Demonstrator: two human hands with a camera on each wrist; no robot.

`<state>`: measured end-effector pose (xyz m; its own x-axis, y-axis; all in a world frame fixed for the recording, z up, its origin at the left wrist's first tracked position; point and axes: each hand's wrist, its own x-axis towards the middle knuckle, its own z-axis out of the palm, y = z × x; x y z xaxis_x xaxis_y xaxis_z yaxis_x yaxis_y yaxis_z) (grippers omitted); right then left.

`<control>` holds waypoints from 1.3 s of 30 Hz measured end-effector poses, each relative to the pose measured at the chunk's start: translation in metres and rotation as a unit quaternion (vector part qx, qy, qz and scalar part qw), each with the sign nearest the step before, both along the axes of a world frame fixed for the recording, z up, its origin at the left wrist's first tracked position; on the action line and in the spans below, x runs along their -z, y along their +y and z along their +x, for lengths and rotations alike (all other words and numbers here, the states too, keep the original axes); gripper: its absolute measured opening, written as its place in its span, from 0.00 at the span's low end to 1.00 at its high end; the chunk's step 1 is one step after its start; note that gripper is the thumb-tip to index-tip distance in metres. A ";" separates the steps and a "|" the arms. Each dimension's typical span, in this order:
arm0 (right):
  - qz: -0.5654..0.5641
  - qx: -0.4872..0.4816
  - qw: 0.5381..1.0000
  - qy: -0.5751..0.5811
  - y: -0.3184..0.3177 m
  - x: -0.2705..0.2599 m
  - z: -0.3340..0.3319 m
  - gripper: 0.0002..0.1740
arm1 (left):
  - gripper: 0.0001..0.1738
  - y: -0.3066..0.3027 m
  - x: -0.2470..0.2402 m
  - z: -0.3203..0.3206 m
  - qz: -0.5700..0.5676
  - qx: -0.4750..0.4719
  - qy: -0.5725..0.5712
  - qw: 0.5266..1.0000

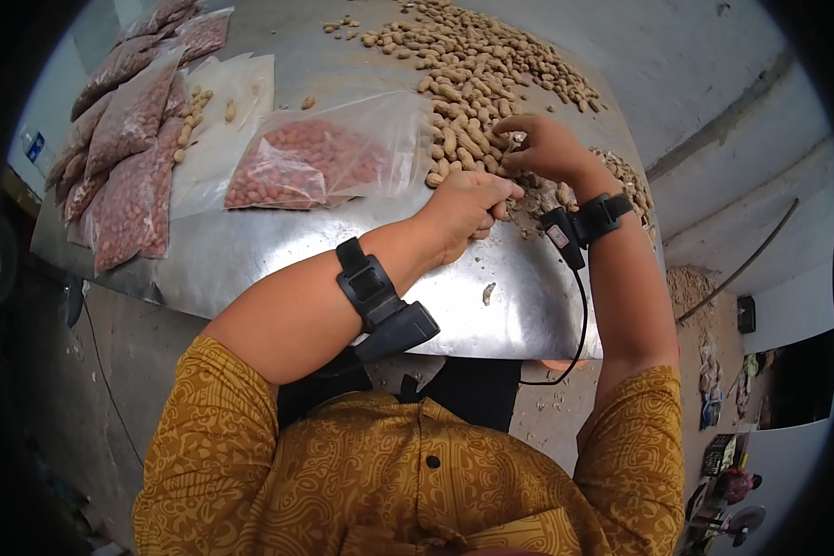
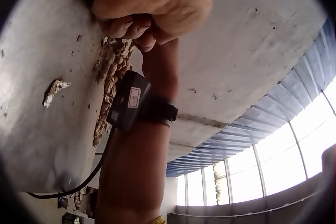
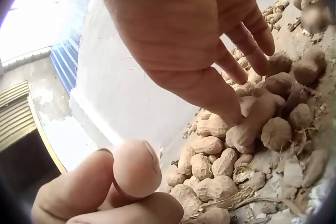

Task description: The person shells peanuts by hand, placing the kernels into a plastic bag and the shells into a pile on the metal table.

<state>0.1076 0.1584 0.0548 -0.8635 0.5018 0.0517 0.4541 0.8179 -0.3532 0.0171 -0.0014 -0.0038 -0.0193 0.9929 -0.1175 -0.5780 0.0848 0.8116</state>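
My left hand (image 1: 468,208) is at the near edge of the peanut pile, its fingers curled in and the thumb pressed against the index finger. In the right wrist view the same left hand (image 3: 113,184) shows thumb and fingertip together; the inside of its palm is hidden. My right hand (image 1: 551,148) reaches over the unshelled peanuts (image 1: 473,69) with its fingers loosely bent and apart. One fingertip lies right at a peanut (image 3: 257,119) in the right wrist view. Bits of broken shell (image 3: 294,174) lie beside these peanuts.
A clear bag of red shelled peanuts (image 1: 296,162) lies left of my hands on the metal table (image 1: 343,232). Several more filled bags (image 1: 125,139) are stacked at far left, near flat plastic bags (image 1: 241,88). A shell fragment (image 1: 488,294) lies near the front edge.
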 end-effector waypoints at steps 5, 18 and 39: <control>0.088 -0.022 0.996 -0.004 0.009 0.011 -0.008 0.23 | 0.13 0.001 0.002 0.000 0.002 0.002 0.003 1.000; 0.048 0.012 0.999 0.005 0.014 0.018 -0.018 0.13 | 0.13 0.000 0.001 0.001 0.007 0.002 0.004 1.000; -0.499 -0.025 0.751 0.431 -0.059 0.025 0.035 0.15 | 0.17 0.000 -0.002 0.005 0.110 -0.071 -0.034 0.991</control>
<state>0.1425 0.0997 0.0294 -0.7436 0.6307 0.2220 -0.3178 -0.0412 -0.9473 0.0220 -0.0012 -0.0022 -0.1600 0.9825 0.0950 -0.6253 -0.1754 0.7604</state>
